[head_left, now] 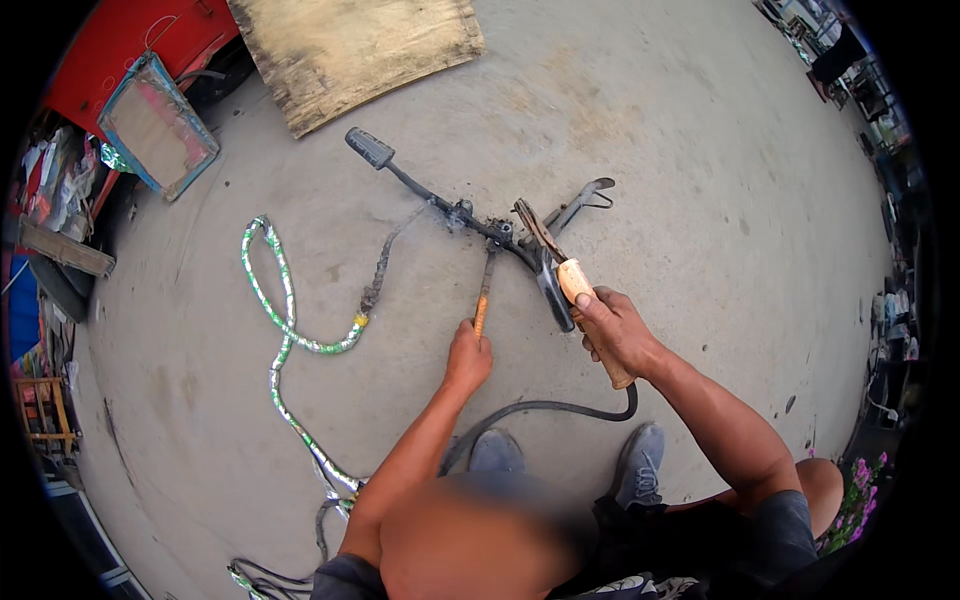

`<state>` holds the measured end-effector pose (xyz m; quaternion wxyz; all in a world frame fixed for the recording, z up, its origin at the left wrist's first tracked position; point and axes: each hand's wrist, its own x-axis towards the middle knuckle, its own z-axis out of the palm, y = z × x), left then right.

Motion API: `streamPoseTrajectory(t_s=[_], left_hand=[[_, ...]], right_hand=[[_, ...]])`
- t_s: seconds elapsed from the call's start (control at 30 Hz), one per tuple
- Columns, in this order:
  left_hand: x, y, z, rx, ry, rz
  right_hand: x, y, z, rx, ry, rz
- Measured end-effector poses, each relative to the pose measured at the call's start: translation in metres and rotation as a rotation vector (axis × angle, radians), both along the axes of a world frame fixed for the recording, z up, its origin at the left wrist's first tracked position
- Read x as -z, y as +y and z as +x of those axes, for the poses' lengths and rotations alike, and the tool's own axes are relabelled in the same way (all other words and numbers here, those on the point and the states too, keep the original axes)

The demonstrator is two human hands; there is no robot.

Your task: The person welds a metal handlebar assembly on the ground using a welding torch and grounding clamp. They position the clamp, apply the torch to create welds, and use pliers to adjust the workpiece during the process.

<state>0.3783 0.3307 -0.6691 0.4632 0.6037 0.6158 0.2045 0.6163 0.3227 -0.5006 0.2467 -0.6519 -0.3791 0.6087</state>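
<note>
My right hand (618,330) is closed round the pale orange handle of a welding electrode holder (572,282), its worn jaws angled up and left. From the handle's lower end a black cable (560,406) curves back toward my feet. My left hand (468,358) grips the orange handle of a hammer-like tool (482,312), whose dark head end meets the metal part. On the concrete lies that part, a black metal pedal assembly (430,197) with a ribbed foot pad (368,147) and a bent lever (580,205). The holder covers some of its right end.
A cable wrapped in silver and green tape (285,285) loops on the left, ending in a blackened piece (378,275) near the assembly. Beyond are a plywood board (360,50), a blue-framed panel (165,125) and a red body (120,45). My shoes (497,452) stand close.
</note>
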Motion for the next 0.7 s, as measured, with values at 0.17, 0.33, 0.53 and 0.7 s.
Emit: streamPoseTrajectory(t_s=[0.17,0.33,0.53,0.7], left_hand=[[-0.009,0.002,0.003,0.0,0.028,-0.059],[-0.009,0.002,0.002,0.004,0.056,-0.056],[0.0,0.0,0.002,-0.003,0.074,0.036],[0.004,-0.001,0.002,-0.012,0.056,0.068]], right_hand=[[0.043,-0.018,-0.038,0.163,0.159,-0.063],[0.068,-0.017,-0.057,0.227,0.153,-0.085],[0.085,-0.011,-0.069,0.274,0.065,-0.01],[0.089,-0.004,-0.073,0.201,-0.058,-0.028]])
